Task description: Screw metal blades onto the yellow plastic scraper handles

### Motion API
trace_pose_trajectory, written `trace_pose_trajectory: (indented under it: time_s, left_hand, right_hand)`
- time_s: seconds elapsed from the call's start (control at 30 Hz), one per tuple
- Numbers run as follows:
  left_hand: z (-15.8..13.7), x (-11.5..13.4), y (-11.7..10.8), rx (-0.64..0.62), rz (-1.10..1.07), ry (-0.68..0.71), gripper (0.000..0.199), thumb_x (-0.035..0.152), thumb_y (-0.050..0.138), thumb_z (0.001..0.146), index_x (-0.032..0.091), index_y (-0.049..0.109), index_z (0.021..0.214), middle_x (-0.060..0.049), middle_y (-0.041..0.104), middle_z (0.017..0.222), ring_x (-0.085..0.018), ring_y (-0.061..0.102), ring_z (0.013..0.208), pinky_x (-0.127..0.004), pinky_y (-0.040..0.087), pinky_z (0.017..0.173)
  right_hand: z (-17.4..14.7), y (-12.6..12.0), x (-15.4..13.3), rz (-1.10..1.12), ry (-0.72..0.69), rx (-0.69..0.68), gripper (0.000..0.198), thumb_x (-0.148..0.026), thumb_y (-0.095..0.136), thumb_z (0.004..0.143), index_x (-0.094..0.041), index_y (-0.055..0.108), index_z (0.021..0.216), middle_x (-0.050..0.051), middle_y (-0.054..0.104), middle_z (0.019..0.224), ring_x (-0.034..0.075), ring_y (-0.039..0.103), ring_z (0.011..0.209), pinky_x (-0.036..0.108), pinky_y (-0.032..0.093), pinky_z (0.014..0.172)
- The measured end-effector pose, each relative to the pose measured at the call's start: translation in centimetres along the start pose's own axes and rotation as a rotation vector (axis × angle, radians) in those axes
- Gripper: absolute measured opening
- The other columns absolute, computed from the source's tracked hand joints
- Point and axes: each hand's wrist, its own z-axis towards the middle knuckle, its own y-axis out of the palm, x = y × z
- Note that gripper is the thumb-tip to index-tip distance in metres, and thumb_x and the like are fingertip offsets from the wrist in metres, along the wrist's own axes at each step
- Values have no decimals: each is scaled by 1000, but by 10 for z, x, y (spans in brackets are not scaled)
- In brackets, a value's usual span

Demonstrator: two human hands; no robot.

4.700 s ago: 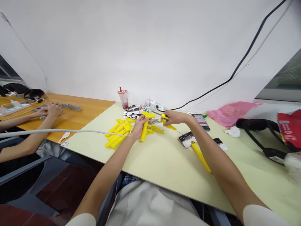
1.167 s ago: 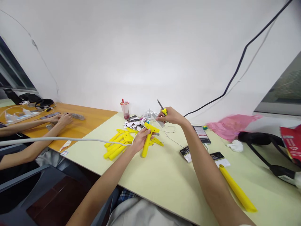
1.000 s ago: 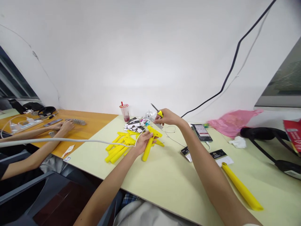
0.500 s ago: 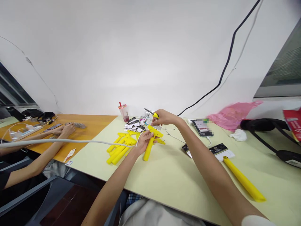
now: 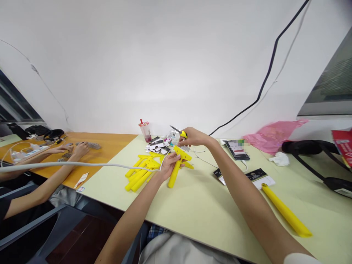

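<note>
My left hand (image 5: 168, 167) is wrapped around a yellow T-shaped plastic piece (image 5: 173, 174), its tube-like handle slanting down towards me. Just above the piece's head is my right hand (image 5: 191, 136), bent at the wrist with fingers closed. It grips a yellow-handled tool (image 5: 183, 134) whose thin dark tip points up and left, away from the piece. Its exact kind is unclear, and the right fingertips are partly hidden. Several more yellow T-shaped pieces (image 5: 137, 179) lie piled left of my left hand. A pale cable (image 5: 110, 164) runs across the view to my left wrist.
Behind the pile stand a drink cup (image 5: 145, 132) and black-and-white packets (image 5: 158, 145). A phone (image 5: 237, 150), pink plastic bag (image 5: 272, 135), headset (image 5: 321, 161) and yellow tube (image 5: 287, 211) lie on the right. A co-worker's hands (image 5: 81, 149) are at the orange table (image 5: 110, 141).
My hands keep nearly the same pose, and the view has shifted very slightly. On the left, the co-worker's hands have moved a little apart.
</note>
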Motion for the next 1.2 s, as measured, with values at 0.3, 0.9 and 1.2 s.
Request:
trace_pose_trajectory:
  time_s: [0.3,0.9,1.2]
  left_hand:
    - [1,0,-1,-12,20,12,44,33,98,75,12,76,106,-19,79,121,-33,80,109,-31,70,76]
    - [2,-1,-1,-8,29,-9,41,31,97,76,13,75,105,-18,81,115,-32,81,106,-31,68,76]
    - [2,-2,-1,-7,33,-13,41,32,97,76,13,75,104,-18,81,116,-33,80,109,-33,69,81]
  right_hand:
    - [0,1,-2,-8,4,-30,35,-46,87,72,-19,65,73,5,75,73,17,66,60,28,52,54]
    - [0,0,-3,-8,-1,14,32,-42,85,73,-18,65,75,6,77,80,17,65,62,28,51,55]
    - [-1,0,-4,-62,12,-6,36,-45,88,71,-19,64,73,5,78,81,16,63,63,28,44,54]
